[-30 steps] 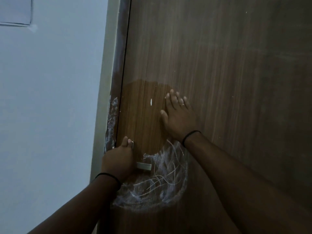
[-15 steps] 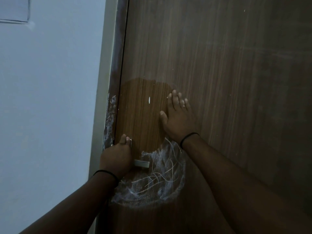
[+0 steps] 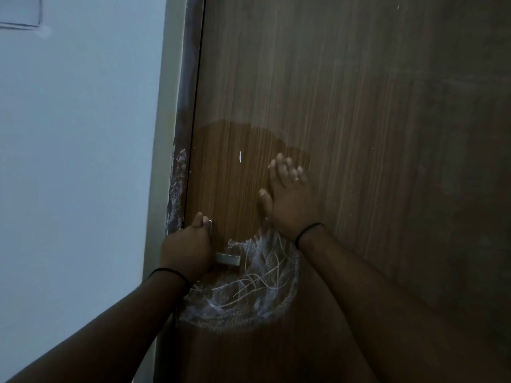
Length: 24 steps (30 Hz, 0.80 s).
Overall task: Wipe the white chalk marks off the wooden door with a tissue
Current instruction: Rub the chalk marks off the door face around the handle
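- Barely anything has changed over the last second: the right hand (image 3: 289, 197) stays flat on the wooden door (image 3: 359, 111), fingers straight and pressed to the wood just above the chalk marks (image 3: 249, 288).
- The left hand (image 3: 185, 251) keeps its grasp on the metal door handle (image 3: 227, 258), fingers curled round it, thumb up by the door's edge.
- The chalk scribble looks the same size as before, so I judge the wiping has paused or is only creeping; the darker, cleaner patch (image 3: 229, 172) above it suggests part of the job is done.
- More chalk sits on the door frame (image 3: 177, 189), left of the handle, untouched.
- No tissue shows anywhere; it may lie under the right palm, but I cannot tell.
- The dim light blurs the right fingertips, and the left fingers are hidden behind the hand's back.
- The door's lower part is cut off by the forearms.
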Tool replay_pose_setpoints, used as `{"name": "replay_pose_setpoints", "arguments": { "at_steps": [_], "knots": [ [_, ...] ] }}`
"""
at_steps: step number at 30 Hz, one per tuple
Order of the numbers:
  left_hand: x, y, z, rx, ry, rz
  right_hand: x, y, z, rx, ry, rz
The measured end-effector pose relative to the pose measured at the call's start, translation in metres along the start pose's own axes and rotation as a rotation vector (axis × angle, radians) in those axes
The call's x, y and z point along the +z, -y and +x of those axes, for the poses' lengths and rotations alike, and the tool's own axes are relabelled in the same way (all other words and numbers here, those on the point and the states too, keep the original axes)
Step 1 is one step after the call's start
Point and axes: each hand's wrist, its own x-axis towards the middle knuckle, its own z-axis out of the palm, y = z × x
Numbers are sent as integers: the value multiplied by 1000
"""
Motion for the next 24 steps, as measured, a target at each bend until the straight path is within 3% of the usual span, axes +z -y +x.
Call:
{"name": "replay_pose_setpoints", "arguments": {
  "at_steps": [3,10,14,17,24],
  "knots": [
    [-2,0,0,3,14,16,16,-3,-36,-93,56,-75],
    [0,-1,0,5,19,26,1,-18,-12,60,-22,-36],
    [0,0,-1,-8,-1,-15,16,14,-25,-65,41,27],
    [-1,0,-1,-2,23,-8,33,4,-57,-115,71,-69],
    [-1,-3,-2,-35,3,-23,26,-17,-41,97,-12,-54]
  ]
}}
